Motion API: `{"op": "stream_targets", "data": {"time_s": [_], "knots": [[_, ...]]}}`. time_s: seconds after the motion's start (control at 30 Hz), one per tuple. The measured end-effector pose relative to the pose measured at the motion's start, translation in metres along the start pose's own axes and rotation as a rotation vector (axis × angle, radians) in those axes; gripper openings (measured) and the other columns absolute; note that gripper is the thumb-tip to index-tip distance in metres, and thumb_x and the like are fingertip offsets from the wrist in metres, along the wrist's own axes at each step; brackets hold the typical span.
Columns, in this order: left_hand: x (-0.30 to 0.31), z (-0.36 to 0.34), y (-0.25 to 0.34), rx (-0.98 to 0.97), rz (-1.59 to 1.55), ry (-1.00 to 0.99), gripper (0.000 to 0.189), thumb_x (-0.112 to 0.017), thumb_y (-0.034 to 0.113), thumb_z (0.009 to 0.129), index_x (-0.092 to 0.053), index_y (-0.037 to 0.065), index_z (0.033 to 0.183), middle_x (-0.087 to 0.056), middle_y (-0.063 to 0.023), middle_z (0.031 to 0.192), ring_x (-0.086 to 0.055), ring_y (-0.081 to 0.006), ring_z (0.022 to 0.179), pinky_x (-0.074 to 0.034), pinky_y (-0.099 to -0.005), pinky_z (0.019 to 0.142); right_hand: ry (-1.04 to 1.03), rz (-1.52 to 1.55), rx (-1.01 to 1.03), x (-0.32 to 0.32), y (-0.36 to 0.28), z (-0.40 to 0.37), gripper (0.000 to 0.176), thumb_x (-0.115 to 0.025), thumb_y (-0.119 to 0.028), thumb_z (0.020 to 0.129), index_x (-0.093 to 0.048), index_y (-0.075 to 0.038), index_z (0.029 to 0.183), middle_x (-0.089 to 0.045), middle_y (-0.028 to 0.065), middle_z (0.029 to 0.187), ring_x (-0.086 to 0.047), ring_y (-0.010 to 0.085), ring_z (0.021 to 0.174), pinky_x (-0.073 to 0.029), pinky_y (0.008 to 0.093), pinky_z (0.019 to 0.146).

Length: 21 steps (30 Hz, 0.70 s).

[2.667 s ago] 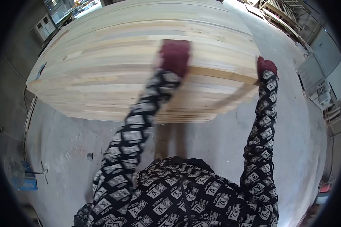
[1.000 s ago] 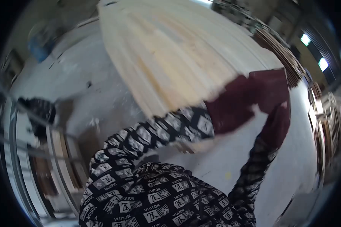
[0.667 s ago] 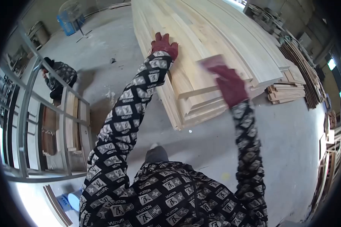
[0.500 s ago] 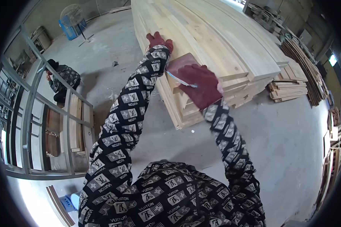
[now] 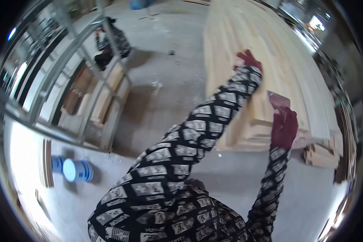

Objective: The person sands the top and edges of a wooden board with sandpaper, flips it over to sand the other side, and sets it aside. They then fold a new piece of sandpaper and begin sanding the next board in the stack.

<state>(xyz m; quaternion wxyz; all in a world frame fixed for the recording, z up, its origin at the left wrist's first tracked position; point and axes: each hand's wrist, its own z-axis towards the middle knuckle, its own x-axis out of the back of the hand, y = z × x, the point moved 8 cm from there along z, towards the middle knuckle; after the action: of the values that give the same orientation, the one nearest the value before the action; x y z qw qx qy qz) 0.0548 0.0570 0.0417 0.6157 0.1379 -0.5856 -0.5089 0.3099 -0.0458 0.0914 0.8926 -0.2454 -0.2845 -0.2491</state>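
Note:
A stack of pale wooden boards (image 5: 270, 44) stretches away ahead of me. My left hand (image 5: 248, 60), in a dark red glove, rests on the top boards with its fingers apart. It holds nothing that I can see. Closer to the near end of the stack, my right hand (image 5: 285, 126), gloved in the same red, is closed on a reddish-brown sheet of sandpaper (image 5: 279, 100). The sheet sticks out beyond the fingers, over the boards, and its lower part is hidden by the hand. Some motion blur softens both hands.
At the left stands a grey metal frame (image 5: 80, 44), with a crouching person (image 5: 116, 38) behind it. Blue buckets (image 5: 77, 170) sit on the floor at lower left. Shorter wood pieces (image 5: 320, 156) lie by the stack's right side.
My view has swung left, so the stack appears farther right. My right hand, still gripping the sandpaper, has drawn away from my left hand, and the sheet now points forward.

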Motion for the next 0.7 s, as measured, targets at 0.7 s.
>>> {"op": "stream_targets", "data": {"time_s": [0.7], "knots": [[0.034, -0.025, 0.02, -0.722, 0.411, -0.125, 0.022, -0.052, 0.015, 0.08, -0.068, 0.008, 0.094, -0.059, -0.0185, 0.098, -0.063, -0.0348, 0.089, -0.053, -0.0436, 0.07, -0.053, 0.287, 0.402, -0.012, -0.061, -0.008, 0.025, -0.064, -0.008, 0.08, -0.064, -0.006, 0.105, -0.064, 0.0138, 0.107, -0.057, 0.0302, 0.108, -0.041, 0.039, 0.096]]}}
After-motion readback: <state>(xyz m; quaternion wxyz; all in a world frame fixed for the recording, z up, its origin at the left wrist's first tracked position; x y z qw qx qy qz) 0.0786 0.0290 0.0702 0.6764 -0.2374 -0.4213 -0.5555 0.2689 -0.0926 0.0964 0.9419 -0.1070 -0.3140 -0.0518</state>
